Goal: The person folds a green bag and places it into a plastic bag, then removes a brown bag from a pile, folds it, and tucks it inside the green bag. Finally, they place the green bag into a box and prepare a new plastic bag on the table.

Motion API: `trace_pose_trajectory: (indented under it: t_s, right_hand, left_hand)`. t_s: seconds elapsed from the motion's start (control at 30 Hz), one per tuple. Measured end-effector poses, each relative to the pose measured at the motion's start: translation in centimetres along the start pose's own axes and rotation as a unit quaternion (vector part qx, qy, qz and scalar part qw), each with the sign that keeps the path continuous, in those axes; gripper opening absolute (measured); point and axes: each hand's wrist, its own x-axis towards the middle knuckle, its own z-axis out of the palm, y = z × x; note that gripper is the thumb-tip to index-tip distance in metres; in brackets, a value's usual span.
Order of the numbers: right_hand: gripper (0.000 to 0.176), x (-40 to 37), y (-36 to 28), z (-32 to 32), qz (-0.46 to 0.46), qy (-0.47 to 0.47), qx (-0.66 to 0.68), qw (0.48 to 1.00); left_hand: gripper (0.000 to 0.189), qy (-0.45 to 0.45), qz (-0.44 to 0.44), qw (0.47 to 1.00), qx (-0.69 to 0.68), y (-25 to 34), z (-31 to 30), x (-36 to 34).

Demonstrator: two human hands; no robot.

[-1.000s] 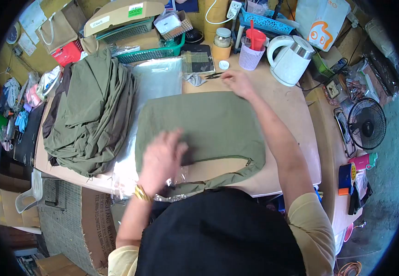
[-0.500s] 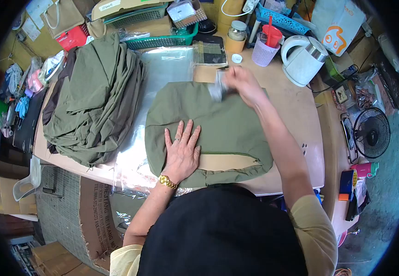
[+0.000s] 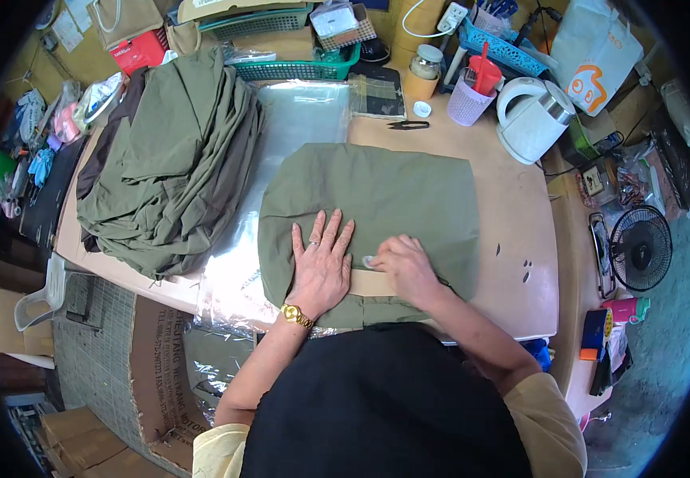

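Note:
A flat olive-green fabric piece point(image 3: 392, 191), sewn like a cover with a long slit near its front edge, lies on the table before me. My left hand point(image 3: 322, 267) is pressed flat on its left part, fingers spread, a gold watch on the wrist. My right hand point(image 3: 404, 269) is closed on a small whitish cloth point(image 3: 370, 261), mostly hidden in the fingers, and rests on the fabric by the slit. Behind the fabric lie black thread snips point(image 3: 408, 125), apart from both hands.
On the left stands a pile of olive fabric point(image 3: 173, 151), beside clear plastic sheets point(image 3: 301, 119). At the back are a green basket point(image 3: 297, 70), a lilac cup point(image 3: 471, 102) and a white kettle point(image 3: 529, 119). A black fan point(image 3: 642, 248) stands right.
My right hand has come down from the fabric's far edge toward me, to the slit, with the whitish cloth. The thread snips now show on the table. My left hand stays in place.

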Motion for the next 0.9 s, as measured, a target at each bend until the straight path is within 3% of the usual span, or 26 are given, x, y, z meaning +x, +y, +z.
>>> trace_pose_trajectory:
  t_s: [0.07,0.13,0.17,0.23,0.33,0.53,0.63,0.77,0.83,0.9]
  right_hand:
    - [0.006,-0.3,0.7,-0.8,0.024,-0.011,-0.004,1.0]
    - [0.007,0.7,0.4,-2.1,0.068,-0.131,-0.077,0.986]
    - [0.007,1.1,0.3,-1.0,0.071,-0.13,-0.077,0.986]
    - [0.005,2.2,-0.1,2.1,-0.025,-0.022,-0.011,0.999]
    - [0.003,1.5,-0.7,2.3,-0.018,0.014,0.003,1.0]
    - [0.007,2.4,-0.7,-1.3,-0.023,-0.093,-0.106,0.99]
    - [0.007,2.1,-1.1,1.7,-0.072,-0.01,-0.106,0.992]
    - [0.006,0.3,0.1,-0.5,-0.06,-0.012,-0.1,0.993]
    - [0.007,1.1,0.0,-1.3,-0.061,-0.085,-0.12,0.987]
    - [0.006,1.8,-0.6,0.9,-0.081,-0.059,-0.126,0.987]
  left_hand:
    - [0.06,0.004,0.0,1.0,-0.009,0.1,0.0,0.1]
    - [0.06,0.006,0.0,1.0,-0.004,0.0,0.1,0.2]
    - [0.06,0.006,0.001,1.0,0.0,0.1,0.2,0.2]
    - [0.059,0.007,0.001,1.0,0.003,0.1,0.3,0.2]
    - [0.059,0.011,-0.001,1.0,0.005,-0.1,0.2,0.4]
    - [0.06,0.005,-0.002,1.0,0.007,0.1,0.3,0.1]
    - [0.06,0.001,-0.003,1.0,0.008,0.2,0.2,0.1]
    - [0.059,0.007,-0.003,1.0,0.007,0.3,0.2,0.2]
    - [0.058,0.012,0.001,1.0,0.01,0.6,0.2,0.1]
    - [0.058,0.015,-0.003,1.0,0.016,0.5,0.3,0.2]
